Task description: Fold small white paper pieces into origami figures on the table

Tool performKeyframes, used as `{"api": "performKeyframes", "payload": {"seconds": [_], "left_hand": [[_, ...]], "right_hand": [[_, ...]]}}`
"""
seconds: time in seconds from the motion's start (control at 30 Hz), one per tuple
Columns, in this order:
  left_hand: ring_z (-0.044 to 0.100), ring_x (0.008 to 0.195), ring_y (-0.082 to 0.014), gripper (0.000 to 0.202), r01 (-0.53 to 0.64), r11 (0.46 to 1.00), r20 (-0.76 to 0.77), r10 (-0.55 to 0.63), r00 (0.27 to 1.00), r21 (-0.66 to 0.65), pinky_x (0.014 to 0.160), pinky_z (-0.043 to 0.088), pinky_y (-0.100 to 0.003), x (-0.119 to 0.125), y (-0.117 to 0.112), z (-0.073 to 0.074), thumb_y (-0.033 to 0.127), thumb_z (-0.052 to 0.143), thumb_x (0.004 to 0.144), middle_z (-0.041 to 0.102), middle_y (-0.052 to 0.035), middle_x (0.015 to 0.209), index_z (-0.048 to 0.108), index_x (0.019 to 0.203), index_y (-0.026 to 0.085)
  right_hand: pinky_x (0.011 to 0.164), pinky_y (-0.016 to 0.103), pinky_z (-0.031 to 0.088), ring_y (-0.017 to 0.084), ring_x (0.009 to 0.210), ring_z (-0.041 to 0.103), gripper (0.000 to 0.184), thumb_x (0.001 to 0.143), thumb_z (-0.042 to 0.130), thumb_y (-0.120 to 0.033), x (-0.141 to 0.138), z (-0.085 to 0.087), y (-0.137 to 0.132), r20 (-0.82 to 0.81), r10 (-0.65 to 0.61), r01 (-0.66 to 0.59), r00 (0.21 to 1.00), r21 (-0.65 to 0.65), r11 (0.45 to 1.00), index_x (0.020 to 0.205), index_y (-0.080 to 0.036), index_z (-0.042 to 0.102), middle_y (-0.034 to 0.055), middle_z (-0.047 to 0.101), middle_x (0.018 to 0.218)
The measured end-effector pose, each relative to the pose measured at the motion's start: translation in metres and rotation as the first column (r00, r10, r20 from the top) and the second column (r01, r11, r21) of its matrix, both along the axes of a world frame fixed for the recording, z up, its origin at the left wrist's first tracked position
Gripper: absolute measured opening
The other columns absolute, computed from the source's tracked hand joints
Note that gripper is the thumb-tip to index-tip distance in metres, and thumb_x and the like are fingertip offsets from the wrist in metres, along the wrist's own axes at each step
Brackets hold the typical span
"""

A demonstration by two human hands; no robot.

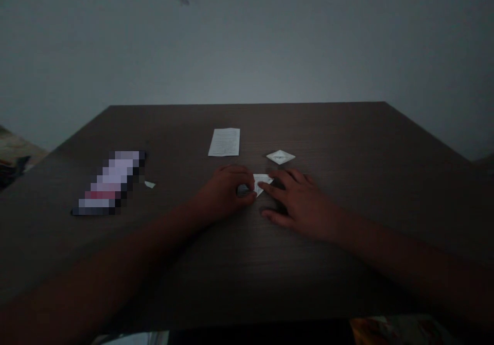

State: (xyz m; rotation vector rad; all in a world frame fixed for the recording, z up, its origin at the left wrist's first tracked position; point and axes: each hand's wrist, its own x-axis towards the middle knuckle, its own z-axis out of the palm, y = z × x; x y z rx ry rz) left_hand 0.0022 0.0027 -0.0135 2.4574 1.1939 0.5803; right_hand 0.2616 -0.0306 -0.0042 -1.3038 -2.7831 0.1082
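Observation:
A small folded piece of paper (259, 184) with printing on it lies on the dark table between my hands. My left hand (227, 189) curls around its left side, with thumb and fingertips pinching the edge. My right hand (299, 196) rests over its right side, fingers spread, the index fingertip pressing on the paper. Parts of the paper are hidden under the fingers. Just beyond my right hand lies a diamond-shaped folded paper (281, 157). Farther back, a flat printed sheet (224, 142) lies by itself.
A phone (110, 183), its screen blurred out, lies on the left of the table (347, 129). Beside it is a small paper scrap (150, 184). A pale wall (247, 41) stands behind the table's far edge. The light is dim.

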Motion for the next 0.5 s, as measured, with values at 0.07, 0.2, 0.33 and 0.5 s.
{"api": "performKeyframes", "payload": {"seconds": [0.07, 0.2, 0.33, 0.5], "left_hand": [[0.080, 0.121, -0.0310, 0.003, 0.022, 1.000, 0.004, -0.022, 1.000, -0.005, 0.119, 0.058, -0.053, -0.0007, 0.0009, 0.0009, 0.024, 0.078, 0.100, 0.085, -0.0081, 0.122, 0.081, 0.101, 0.023], [0.081, 0.116, -0.0291, 0.008, 0.044, 0.999, 0.013, -0.044, 0.999, -0.008, 0.117, 0.059, -0.050, -0.0010, 0.0015, 0.0032, 0.018, 0.073, 0.100, 0.085, -0.0075, 0.119, 0.080, 0.101, 0.022], [0.080, 0.118, -0.0300, 0.008, 0.036, 0.999, 0.013, -0.036, 0.999, -0.007, 0.117, 0.058, -0.051, 0.0004, 0.0002, 0.0046, 0.019, 0.074, 0.101, 0.085, -0.0080, 0.120, 0.081, 0.102, 0.023], [0.080, 0.118, -0.0298, 0.003, 0.035, 0.999, 0.007, -0.034, 0.999, -0.030, 0.115, 0.058, -0.052, -0.0015, 0.0005, 0.0032, 0.024, 0.077, 0.103, 0.085, -0.0069, 0.118, 0.079, 0.101, 0.023]], "right_hand": [[0.116, 0.072, 0.058, 0.052, 0.153, 0.057, 0.068, 0.116, 0.064, -0.062, -0.0002, -0.0005, -0.0001, 0.000, -0.002, 0.002, 1.000, 0.007, 1.000, 0.173, -0.025, 0.063, 0.0234, 0.053, 0.180], [0.116, 0.072, 0.058, 0.053, 0.154, 0.056, 0.068, 0.116, 0.064, -0.063, -0.0010, -0.0009, -0.0003, 0.015, -0.005, 0.005, 1.000, 0.014, 1.000, 0.173, -0.026, 0.063, 0.0229, 0.054, 0.179], [0.116, 0.072, 0.058, 0.053, 0.154, 0.057, 0.068, 0.116, 0.064, -0.062, -0.0018, -0.0002, -0.0006, 0.014, -0.004, 0.004, 1.000, 0.020, 1.000, 0.173, -0.025, 0.063, 0.0230, 0.053, 0.180], [0.116, 0.073, 0.058, 0.054, 0.155, 0.056, 0.069, 0.115, 0.065, -0.063, -0.0046, 0.0014, -0.0019, 0.019, -0.019, 0.019, 1.000, 0.008, 1.000, 0.173, -0.025, 0.064, 0.0233, 0.054, 0.179]]}}
